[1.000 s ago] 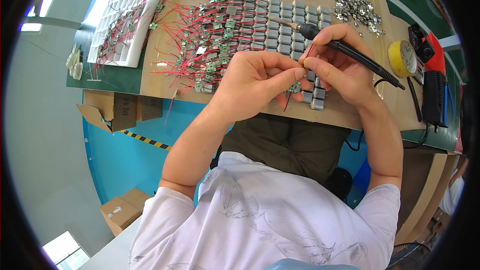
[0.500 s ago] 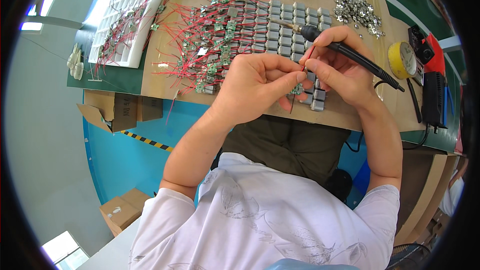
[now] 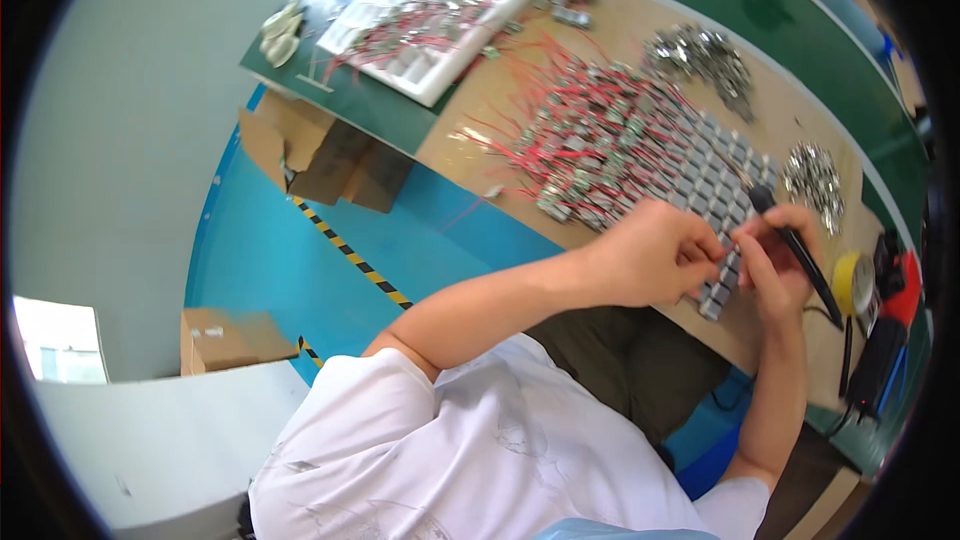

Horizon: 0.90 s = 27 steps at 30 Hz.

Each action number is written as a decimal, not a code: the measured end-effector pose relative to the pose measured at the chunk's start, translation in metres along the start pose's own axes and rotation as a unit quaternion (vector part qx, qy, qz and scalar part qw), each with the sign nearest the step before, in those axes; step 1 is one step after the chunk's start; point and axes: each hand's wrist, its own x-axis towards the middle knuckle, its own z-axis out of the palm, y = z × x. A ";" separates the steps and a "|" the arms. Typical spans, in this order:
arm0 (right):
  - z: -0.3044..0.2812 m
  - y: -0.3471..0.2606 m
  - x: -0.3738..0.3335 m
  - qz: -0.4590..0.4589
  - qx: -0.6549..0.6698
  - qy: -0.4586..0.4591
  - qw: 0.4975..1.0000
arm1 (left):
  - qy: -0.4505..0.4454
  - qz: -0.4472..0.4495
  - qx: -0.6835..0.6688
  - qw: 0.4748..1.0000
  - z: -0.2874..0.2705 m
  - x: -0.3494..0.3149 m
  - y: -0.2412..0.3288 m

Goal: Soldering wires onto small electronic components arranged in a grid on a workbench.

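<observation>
My right hand (image 3: 785, 265) is closed around a black-handled soldering iron (image 3: 808, 265), whose metal tip points up and left over the grey blocks. Its thumb and fingertips come together close to my left hand (image 3: 650, 255). The left fingers are pinched; blur and the fingers themselves hide what is between them. Beneath and beyond both hands stand rows of small grey block-shaped parts (image 3: 705, 180). To their left lies a dense cluster of small green circuit boards with red wires (image 3: 590, 135).
A white compartment tray (image 3: 480, 35) with wired boards stands far left. Two piles of metal pieces (image 3: 700, 60) (image 3: 815, 185) lie behind the blocks. Yellow tape (image 3: 853, 283) and a black tool holder (image 3: 875, 365) are at the right. An opened cardboard box (image 3: 300, 145) stands below the table's left side.
The whole view has swung leftward and tilted, so table and hands sit further right and lower. Both hands stay close together, the soldering iron still in the right; the red wire between them no longer shows clearly.
</observation>
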 end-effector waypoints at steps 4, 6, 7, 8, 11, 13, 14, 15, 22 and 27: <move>-0.006 0.009 -0.001 0.002 -0.014 0.002 1.000 | 0.045 0.113 0.091 0.988 -0.002 -0.005 -0.010; -0.013 0.015 -0.002 0.002 -0.023 0.029 0.999 | 0.062 0.159 0.180 0.969 -0.005 -0.011 -0.007; -0.016 0.017 -0.001 -0.007 -0.012 0.038 0.999 | 0.063 0.159 0.200 0.965 -0.008 -0.016 -0.003; -0.019 0.019 0.001 -0.015 0.000 0.045 0.999 | 0.093 0.197 0.203 0.955 -0.012 -0.023 -0.003; -0.027 0.022 0.005 -0.043 0.028 0.042 0.998 | 0.196 0.299 0.213 0.909 -0.030 -0.047 -0.006; -0.035 0.023 0.006 -0.050 0.039 0.045 0.997 | 0.258 0.328 0.213 0.883 -0.052 -0.066 -0.006; -0.037 0.023 0.006 -0.045 0.042 0.052 0.997 | 0.293 0.323 0.220 0.873 -0.067 -0.077 -0.004; -0.038 0.022 0.005 -0.046 0.032 0.065 0.996 | 0.326 0.318 0.224 0.861 -0.082 -0.087 -0.003; -0.078 0.011 0.005 -0.156 -0.098 0.090 0.979 | 0.650 0.253 0.087 0.711 -0.287 -0.146 -0.038; -0.094 0.003 -0.018 -0.194 -0.216 0.118 0.950 | 0.732 0.163 0.160 0.642 -0.430 -0.182 -0.056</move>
